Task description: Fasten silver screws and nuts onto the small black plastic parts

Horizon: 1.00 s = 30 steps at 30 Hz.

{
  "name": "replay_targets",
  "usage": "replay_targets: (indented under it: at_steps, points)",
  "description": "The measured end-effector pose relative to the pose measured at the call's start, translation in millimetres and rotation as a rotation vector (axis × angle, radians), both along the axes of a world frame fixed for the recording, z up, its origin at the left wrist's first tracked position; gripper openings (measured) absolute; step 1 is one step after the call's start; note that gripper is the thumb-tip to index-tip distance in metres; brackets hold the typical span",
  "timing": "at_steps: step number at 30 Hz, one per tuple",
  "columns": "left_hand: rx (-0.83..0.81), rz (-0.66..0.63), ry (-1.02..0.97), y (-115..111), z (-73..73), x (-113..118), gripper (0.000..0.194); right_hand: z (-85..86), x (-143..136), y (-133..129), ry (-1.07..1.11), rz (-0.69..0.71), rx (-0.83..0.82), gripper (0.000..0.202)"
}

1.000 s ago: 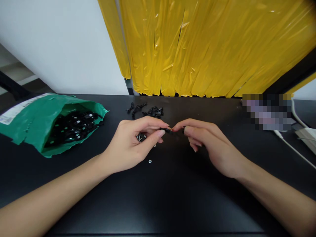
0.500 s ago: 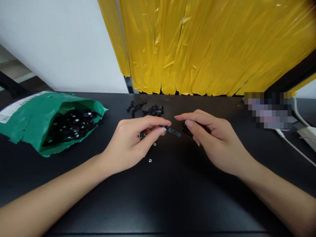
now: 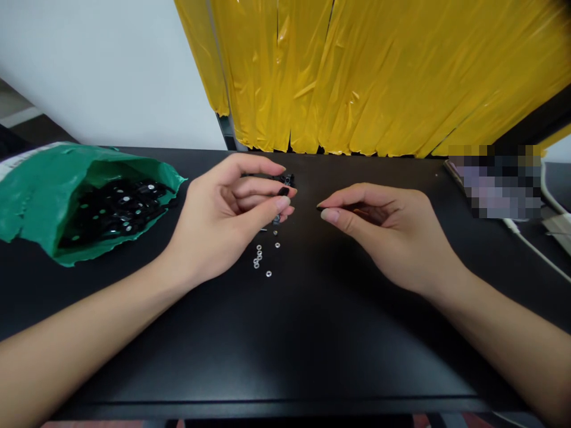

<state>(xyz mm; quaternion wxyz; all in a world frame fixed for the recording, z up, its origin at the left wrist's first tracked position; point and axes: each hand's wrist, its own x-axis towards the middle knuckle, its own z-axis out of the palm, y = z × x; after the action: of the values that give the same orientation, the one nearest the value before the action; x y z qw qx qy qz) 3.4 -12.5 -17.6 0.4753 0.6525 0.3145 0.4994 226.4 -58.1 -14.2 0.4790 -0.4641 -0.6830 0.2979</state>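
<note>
My left hand (image 3: pixel 227 214) holds a small black plastic piece (image 3: pixel 284 191) between thumb and fingers, its other fingers loosely curled. Across from it, a gap away, my right hand (image 3: pixel 388 235) is closed in a pinch. Only a thin dark tip (image 3: pixel 319 208) shows there; what it belongs to is hidden by the fingers. Behind the left fingers lie black linked pieces (image 3: pixel 289 179), mostly covered. Another dark piece (image 3: pixel 276 219) shows just below the left fingertips. Several small silver rings (image 3: pixel 259 254) lie on the black table (image 3: pixel 285 333) near the left thumb.
At the left lies a green bag (image 3: pixel 40 202), its mouth facing right, filled with black parts (image 3: pixel 127 205) bearing pale dots. A blurred-out object (image 3: pixel 495 184) with a white cable (image 3: pixel 530 241) lies at the right. Yellow plastic sheeting (image 3: pixel 357 77) hangs behind the table.
The black linked piece is no longer held out from the left fingertips; those fingers have lifted and spread. The right index finger has closed to the thumb. More silver rings show. The view has shifted.
</note>
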Motion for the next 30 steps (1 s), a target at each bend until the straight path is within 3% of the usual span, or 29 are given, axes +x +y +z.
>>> replay_targets:
  at_steps: [10, 19, 30]
  points:
    - [0.143, -0.008, 0.228, -11.4, -3.6, 4.1, 0.015, -2.7, -3.9, -8.9, -0.227, 0.127, 0.3, 0.013]
    - [0.215, -0.103, 0.357, -13.5, -2.2, 1.9, 0.014, -9.1, -5.6, -8.2, -0.279, 0.027, 0.253, 0.018]
    - [0.372, -0.079, 0.494, -15.2, -2.2, 1.1, 0.021, -6.9, -7.0, -6.7, -0.286, -0.034, 0.113, 0.01]
